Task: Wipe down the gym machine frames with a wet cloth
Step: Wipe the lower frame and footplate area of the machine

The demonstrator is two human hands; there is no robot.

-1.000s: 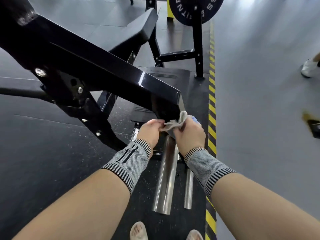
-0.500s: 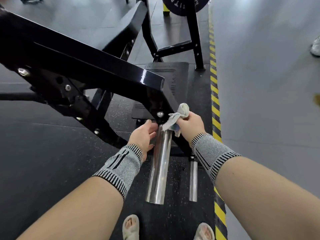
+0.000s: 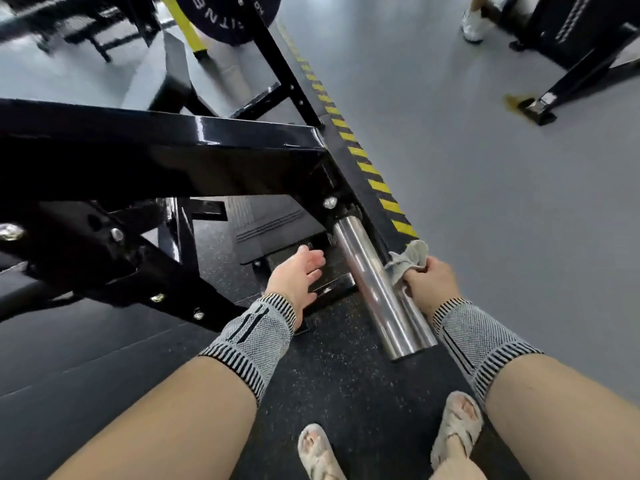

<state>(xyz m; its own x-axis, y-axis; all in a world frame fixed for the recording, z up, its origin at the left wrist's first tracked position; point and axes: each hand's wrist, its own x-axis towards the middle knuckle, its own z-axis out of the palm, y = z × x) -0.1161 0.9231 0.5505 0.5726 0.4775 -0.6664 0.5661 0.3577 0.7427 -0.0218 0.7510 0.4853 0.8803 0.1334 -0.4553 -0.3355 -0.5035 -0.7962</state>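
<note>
Two hands are in view, each with a grey knit wrist sleeve, and one cloth (image 3: 408, 259). The right hand (image 3: 429, 284) has its fingers curled round the pale cloth, bunched at its fingertips and pressed against the right flank of the chrome bar (image 3: 372, 285), about halfway along it. The left hand (image 3: 298, 275) hangs open with fingers loosely spread, just left of the bar and not touching it. One thick chrome bar juts from the end of the black frame (image 3: 194, 147), which runs away to the left above the left hand; a second, thinner chrome bar (image 3: 417, 320) shows beside and beneath the thick one, by the right wrist. Two sandalled feet stand below the forearms on the dark speckled mat. One weight plate (image 3: 228, 15) sits far ahead of the hands, and a yellow-and-black floor stripe (image 3: 360, 157) runs ahead of the right hand. Half a second ago the cloth was up at the bar's base near the bolt and the left hand touched the bar; now the cloth is lower on the bar and the left hand has let go.
</note>
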